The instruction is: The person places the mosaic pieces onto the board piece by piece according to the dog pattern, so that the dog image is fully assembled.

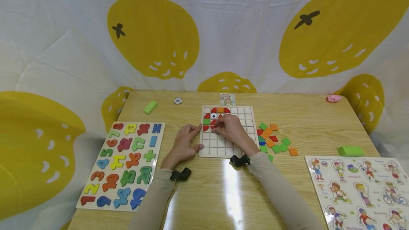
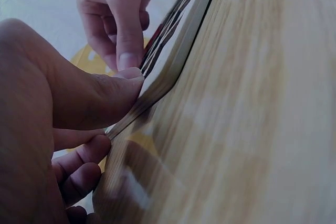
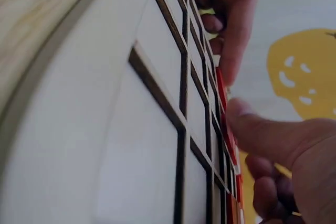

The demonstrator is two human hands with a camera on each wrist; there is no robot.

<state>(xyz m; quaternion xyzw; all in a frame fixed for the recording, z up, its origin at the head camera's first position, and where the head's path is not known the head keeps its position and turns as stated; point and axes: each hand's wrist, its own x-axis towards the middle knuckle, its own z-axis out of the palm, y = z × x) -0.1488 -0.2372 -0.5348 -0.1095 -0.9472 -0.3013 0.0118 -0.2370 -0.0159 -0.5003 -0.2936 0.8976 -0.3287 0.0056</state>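
Seating each piece squarely in its cell of the grid board [image 1: 211,144] appears to be the step in hand. The board is laid flat on the desk [image 1: 201,187], and coloured pieces are set in its upper left part. Just below the white eye piece [image 1: 213,115], a red piece [image 1: 213,122] is met by the thumb and bent fingers of the right hand [image 1: 234,129]; whether it is pinched or merely pressed cannot be told. By the left hand [image 1: 184,142], relaxed and with thumb and index finger spread, the board's left edge is touched. Such bracing is useful, since a light board could be nudged askew. For a clean fit, the curve should be turned to suit its neighbours, the straight sides lined up with the cell walls, and the piece pressed level with a fingertip. Orientation is best checked against the picture card [image 1: 227,99] beyond the board before another is chosen from the loose tiles [image 1: 283,147] scattered at its right.
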